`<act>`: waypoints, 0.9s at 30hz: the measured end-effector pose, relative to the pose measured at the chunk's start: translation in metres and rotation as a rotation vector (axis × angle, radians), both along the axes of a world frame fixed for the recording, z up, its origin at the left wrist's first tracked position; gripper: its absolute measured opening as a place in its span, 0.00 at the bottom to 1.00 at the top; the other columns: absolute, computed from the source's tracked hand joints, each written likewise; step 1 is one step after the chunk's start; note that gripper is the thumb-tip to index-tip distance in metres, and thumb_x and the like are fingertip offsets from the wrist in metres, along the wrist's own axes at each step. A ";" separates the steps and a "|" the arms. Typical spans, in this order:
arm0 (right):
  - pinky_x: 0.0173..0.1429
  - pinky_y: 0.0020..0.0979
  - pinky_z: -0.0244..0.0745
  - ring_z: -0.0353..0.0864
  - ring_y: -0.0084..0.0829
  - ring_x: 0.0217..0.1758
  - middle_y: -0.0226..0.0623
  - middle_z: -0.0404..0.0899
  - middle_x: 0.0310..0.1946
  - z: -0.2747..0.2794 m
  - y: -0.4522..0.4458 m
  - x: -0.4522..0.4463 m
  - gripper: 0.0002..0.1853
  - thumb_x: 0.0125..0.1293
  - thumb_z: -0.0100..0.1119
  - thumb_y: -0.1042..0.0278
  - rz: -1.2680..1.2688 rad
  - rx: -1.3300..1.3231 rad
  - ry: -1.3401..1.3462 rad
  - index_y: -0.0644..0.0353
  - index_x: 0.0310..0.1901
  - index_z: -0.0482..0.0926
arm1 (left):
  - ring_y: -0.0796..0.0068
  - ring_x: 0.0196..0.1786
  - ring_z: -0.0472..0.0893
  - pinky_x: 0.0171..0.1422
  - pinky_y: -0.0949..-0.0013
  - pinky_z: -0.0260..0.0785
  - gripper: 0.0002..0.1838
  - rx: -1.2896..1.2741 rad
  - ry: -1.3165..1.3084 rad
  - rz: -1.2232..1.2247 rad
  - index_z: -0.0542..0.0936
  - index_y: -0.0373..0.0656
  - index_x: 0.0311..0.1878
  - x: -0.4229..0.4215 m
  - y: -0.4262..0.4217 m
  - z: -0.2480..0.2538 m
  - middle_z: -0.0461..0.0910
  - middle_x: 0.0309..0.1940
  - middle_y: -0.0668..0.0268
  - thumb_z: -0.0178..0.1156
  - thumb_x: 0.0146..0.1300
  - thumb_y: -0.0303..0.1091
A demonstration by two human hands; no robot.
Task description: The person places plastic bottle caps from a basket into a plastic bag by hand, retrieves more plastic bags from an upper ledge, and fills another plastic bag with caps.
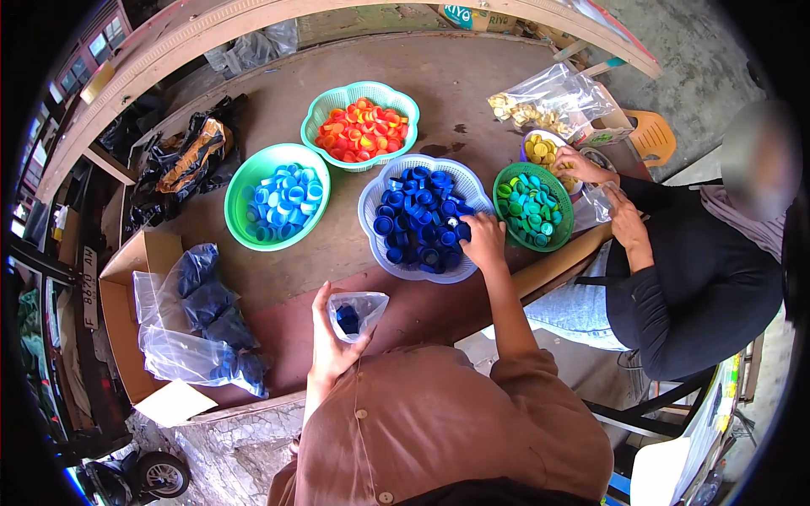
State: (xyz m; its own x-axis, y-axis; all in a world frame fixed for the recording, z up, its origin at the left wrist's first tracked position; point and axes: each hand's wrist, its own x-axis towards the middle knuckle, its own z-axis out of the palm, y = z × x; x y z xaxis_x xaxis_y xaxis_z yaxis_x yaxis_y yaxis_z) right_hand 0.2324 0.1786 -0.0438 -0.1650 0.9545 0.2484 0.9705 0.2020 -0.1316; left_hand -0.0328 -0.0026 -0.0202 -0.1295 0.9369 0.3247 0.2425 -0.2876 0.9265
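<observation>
My left hand (329, 341) is closed round a clear plastic bag (369, 309), its mouth held open, with dark blue caps (347, 319) at the bottom. My right hand (484, 239) reaches over the right rim of a pale blue lattice basket (377, 256). Its fingers are curled against the dark blue bottle caps (422, 211) heaped there, with one dark blue cap at the fingertips. Part of that cap is hidden by the fingers.
Around stand a green basin (239, 232) of light blue caps, a mint basket (316, 105) of orange caps and a green basket (564, 236) of green caps. A cardboard box (118, 312) holds filled bags (215, 304). At right, a co-worker's hands (629, 223) handle a bag.
</observation>
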 end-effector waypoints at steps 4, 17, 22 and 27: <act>0.49 0.38 0.60 0.72 0.35 0.46 0.32 0.76 0.36 -0.008 0.003 0.001 0.19 0.38 0.69 0.67 0.018 -0.012 -0.028 0.48 0.38 0.79 | 0.62 0.49 0.73 0.53 0.63 0.67 0.50 -0.025 -0.063 0.010 0.47 0.39 0.66 0.000 -0.002 -0.002 0.65 0.50 0.53 0.67 0.40 0.20; 0.48 0.37 0.59 0.73 0.34 0.39 0.30 0.75 0.32 0.036 -0.027 -0.017 0.21 0.39 0.67 0.66 0.198 0.331 0.330 0.50 0.40 0.78 | 0.63 0.49 0.73 0.53 0.63 0.67 0.50 0.005 -0.005 -0.002 0.46 0.38 0.66 0.000 -0.002 0.003 0.66 0.48 0.53 0.67 0.40 0.20; 0.46 0.38 0.60 0.74 0.34 0.33 0.32 0.75 0.30 0.087 -0.075 -0.088 0.13 0.43 0.66 0.64 0.474 0.291 0.831 0.55 0.32 0.76 | 0.62 0.49 0.72 0.53 0.63 0.67 0.51 -0.018 -0.010 0.004 0.46 0.38 0.66 0.000 0.000 -0.002 0.66 0.48 0.54 0.67 0.40 0.22; 0.51 0.38 0.57 0.67 0.34 0.48 0.33 0.70 0.40 0.072 -0.114 -0.116 0.15 0.52 0.61 0.51 0.889 -0.040 0.510 0.53 0.33 0.77 | 0.62 0.50 0.72 0.54 0.63 0.66 0.51 -0.018 -0.043 -0.022 0.46 0.37 0.66 -0.001 0.000 -0.008 0.66 0.50 0.53 0.69 0.43 0.32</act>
State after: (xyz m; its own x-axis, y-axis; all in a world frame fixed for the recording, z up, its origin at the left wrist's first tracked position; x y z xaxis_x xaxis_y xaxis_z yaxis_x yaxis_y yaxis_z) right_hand 0.1166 0.0648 0.0285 -0.7007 0.5472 0.4578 0.2981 0.8075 -0.5090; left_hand -0.0342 -0.0023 -0.0282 -0.1224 0.9452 0.3026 0.1963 -0.2758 0.9410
